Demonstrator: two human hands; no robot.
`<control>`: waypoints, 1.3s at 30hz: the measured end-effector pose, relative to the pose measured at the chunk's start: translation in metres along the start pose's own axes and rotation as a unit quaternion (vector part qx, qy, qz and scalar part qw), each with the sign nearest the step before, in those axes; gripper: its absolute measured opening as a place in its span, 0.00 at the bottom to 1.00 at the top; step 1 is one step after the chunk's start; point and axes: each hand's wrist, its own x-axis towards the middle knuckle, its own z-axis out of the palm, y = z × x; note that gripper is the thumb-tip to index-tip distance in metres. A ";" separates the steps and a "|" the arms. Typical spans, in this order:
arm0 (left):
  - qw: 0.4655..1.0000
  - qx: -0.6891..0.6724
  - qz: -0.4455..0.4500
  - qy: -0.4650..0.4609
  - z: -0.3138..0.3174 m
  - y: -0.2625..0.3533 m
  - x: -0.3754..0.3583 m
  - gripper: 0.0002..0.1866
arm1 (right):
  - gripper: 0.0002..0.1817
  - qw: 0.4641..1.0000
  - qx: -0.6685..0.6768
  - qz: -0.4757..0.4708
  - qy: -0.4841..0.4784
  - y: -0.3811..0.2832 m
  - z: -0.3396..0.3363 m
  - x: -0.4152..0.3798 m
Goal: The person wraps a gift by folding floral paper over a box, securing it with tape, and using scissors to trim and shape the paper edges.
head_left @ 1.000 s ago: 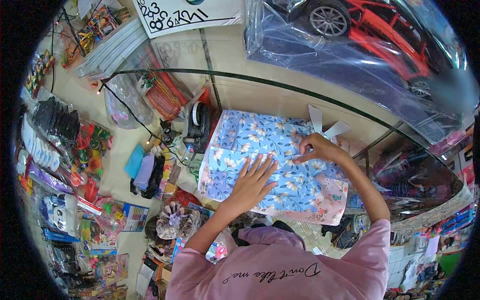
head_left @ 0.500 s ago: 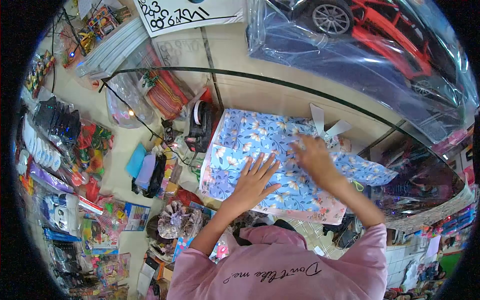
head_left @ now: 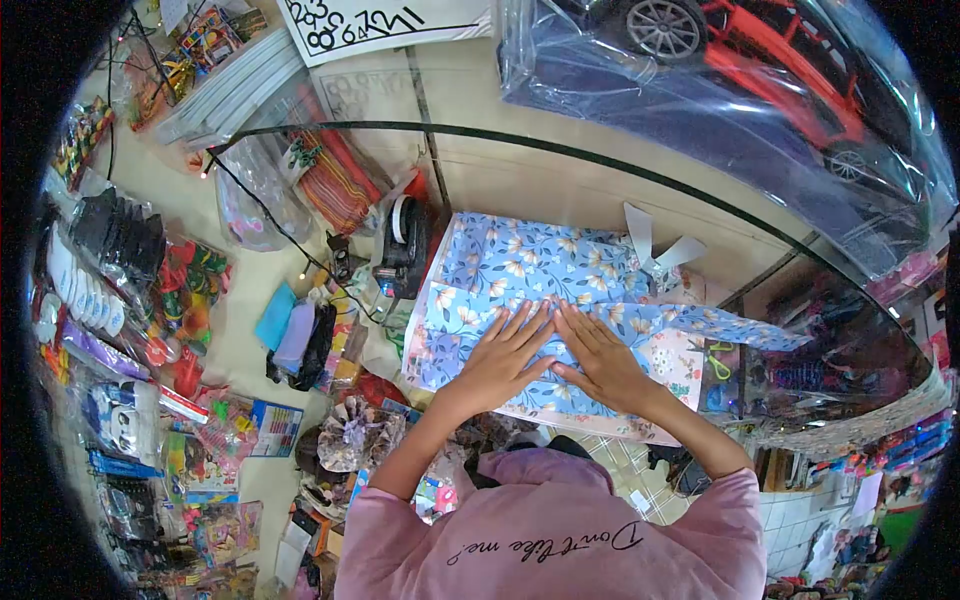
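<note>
Blue wrapping paper (head_left: 560,260) with cream flowers lies folded on the counter, a loose flap of it reaching out to the right. My left hand (head_left: 503,352) rests flat on this paper, fingers stretched toward the middle. Beside it my right hand (head_left: 603,362) also lies flat on the paper, its fingertips close to those of the left. Neither hand grips anything. Under the blue paper, a pink floral sheet (head_left: 678,368) shows along the front and right edges. White strips (head_left: 662,248) stick up at the paper's back right corner.
A black tape dispenser (head_left: 398,250) stands left of the paper. Yellow-green scissor-like handles (head_left: 718,360) show at the right. A glass edge (head_left: 560,150) curves behind, with a wrapped red toy car (head_left: 780,80) beyond. Packaged goods (head_left: 120,310) crowd the left.
My right hand has come left and down from the paper's right side to lie flat beside my left hand. The right flap has shifted, uncovering more pink sheet.
</note>
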 end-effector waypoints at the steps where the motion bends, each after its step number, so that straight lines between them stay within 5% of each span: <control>1: 1.000 -0.008 -0.006 -0.005 -0.003 -0.002 -0.003 0.33 | 0.38 1.000 -0.002 0.001 -0.002 0.000 0.000 0.000; 9: 0.995 -0.028 -0.076 -0.056 -0.025 -0.018 -0.019 0.34 | 0.40 1.000 -0.022 -0.007 -0.013 0.001 0.000 0.000; 12: 0.985 -0.063 -0.156 -0.037 -0.040 -0.041 -0.044 0.35 | 0.42 0.999 -0.030 -0.015 -0.013 0.002 -0.002 0.001; 15: 0.928 0.091 -0.358 -0.040 -0.029 -0.079 -0.076 0.34 | 0.45 0.999 -0.032 -0.012 -0.024 -0.001 -0.001 -0.001; 16: 0.927 -0.029 -0.370 0.052 -0.027 -0.080 -0.081 0.32 | 0.46 0.999 -0.034 -0.008 -0.025 0.000 -0.001 0.001; 18: 0.862 -0.267 -0.367 0.226 -0.019 -0.079 -0.092 0.31 | 0.47 0.999 -0.029 -0.001 -0.038 -0.001 -0.003 0.004; 22: 0.764 -0.531 -0.303 0.207 -0.013 -0.069 -0.083 0.22 | 0.48 0.998 -0.011 0.006 -0.060 -0.001 -0.006 0.003; 28: 0.726 -0.553 -0.296 0.283 -0.017 -0.051 -0.062 0.14 | 0.45 0.995 -0.092 -0.015 -0.039 -0.007 -0.001 0.001; 39: 0.683 -0.566 -0.289 0.361 0.001 -0.057 -0.037 0.14 | 0.41 0.995 -0.069 -0.010 -0.064 -0.010 -0.010 0.003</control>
